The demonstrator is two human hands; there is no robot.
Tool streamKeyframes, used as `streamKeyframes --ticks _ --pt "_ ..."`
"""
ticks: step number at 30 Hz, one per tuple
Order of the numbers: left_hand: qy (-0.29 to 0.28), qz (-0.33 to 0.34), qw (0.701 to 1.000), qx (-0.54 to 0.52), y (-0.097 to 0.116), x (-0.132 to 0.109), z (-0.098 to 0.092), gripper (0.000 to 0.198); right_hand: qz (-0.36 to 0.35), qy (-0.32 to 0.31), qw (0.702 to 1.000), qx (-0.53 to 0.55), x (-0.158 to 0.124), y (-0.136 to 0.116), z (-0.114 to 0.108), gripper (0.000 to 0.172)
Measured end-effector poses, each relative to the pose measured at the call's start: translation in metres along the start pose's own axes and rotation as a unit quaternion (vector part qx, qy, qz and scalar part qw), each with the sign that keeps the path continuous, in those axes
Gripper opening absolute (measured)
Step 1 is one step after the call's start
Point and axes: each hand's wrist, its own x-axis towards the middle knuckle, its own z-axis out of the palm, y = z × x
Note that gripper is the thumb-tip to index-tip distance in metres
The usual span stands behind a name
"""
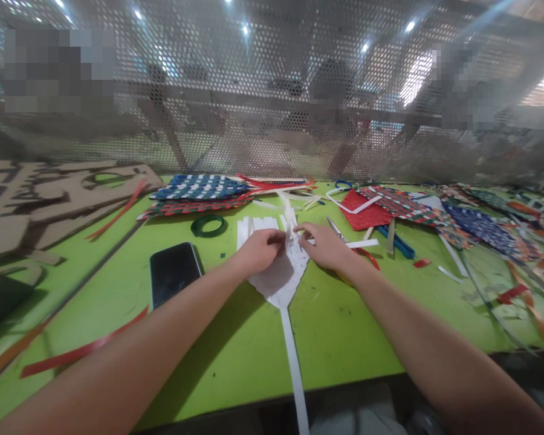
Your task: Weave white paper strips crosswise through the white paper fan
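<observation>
The head camera looks down at a green worktop (pixel 344 338). Both hands meet near the middle of the frame, on top of a white woven piece (pixel 278 275). This piece is made of white strips, and it gets narrow toward the bottom. One long white strip (pixel 294 368) runs from its tip down to the bottom edge of the frame.

The left hand (pixel 258 251) is curled and presses on the upper left part of the white woven piece. Its fingertips pinch a white strip there. The right hand (pixel 326 244) is curled too, and its fingers pinch a white strip at the top of the piece. The two hands are just beside each other, almost touching.

A dark phone (pixel 173 272) lies flat to the left of the left hand. Above it sits a green tape ring (pixel 208 225). Behind that, in the upper middle, is a stack of woven mats (pixel 199 193) in blue, white, red and green.

Just right of the right hand lie scissors (pixel 340 232) with red handles partly hidden under the wrist. More coloured woven mats (pixel 435 214) spread over the right side. A long red strip (pixel 86 347) lies at the lower left. Brown cardboard cut-outs (pixel 49 193) fill the upper left. A metal mesh screen (pixel 272 90) stands behind the worktop.
</observation>
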Motion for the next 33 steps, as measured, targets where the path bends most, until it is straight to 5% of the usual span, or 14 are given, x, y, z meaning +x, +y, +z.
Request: streamKeyframes --ticks 7,21,33 --pt "-0.023 0.026 0.988 0.152 0.004 -0.002 -0.003 0.025 0.021 0.028 0.999 0.036 0.003 0.005 0.004 0.032" --pt "-0.018 0.039 0.97 0.24 0.016 -0.008 0.001 0.028 0.004 0.046 0.996 0.072 0.003 0.003 0.007 0.024" --pt "0.021 0.087 0.955 0.281 0.006 -0.004 0.002 0.03 -0.013 0.067 0.982 0.175 0.009 0.019 0.013 0.026"
